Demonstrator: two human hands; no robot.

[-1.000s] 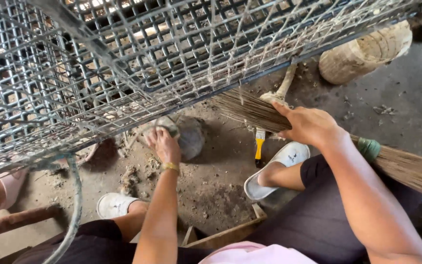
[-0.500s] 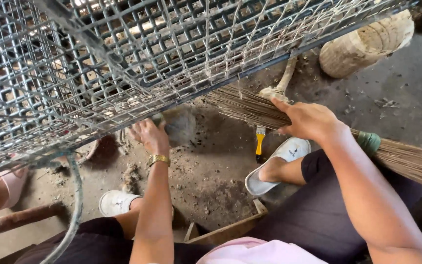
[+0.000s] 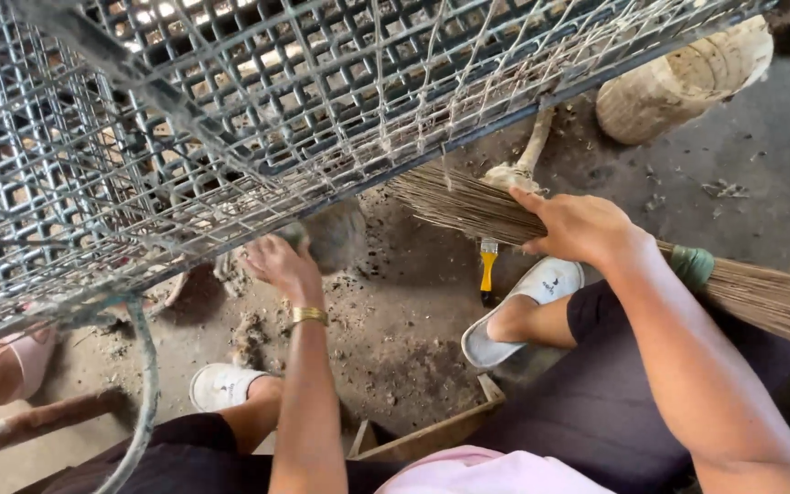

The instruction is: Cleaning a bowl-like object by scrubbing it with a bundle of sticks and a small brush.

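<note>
Right hand (image 3: 582, 224) around broom bristles (image 3: 468, 206), left hand (image 3: 278, 261) under wire cage (image 3: 185, 137).

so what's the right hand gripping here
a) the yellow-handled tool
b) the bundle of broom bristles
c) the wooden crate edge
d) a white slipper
b, the right hand is closed around the bundle of broom bristles just under the wire cage.

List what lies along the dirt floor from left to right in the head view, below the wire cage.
Wooden stick → left white slipper → left hand → yellow-handled tool → right white slipper → right hand gripping the broom bundle → green binding on the broom.
</note>
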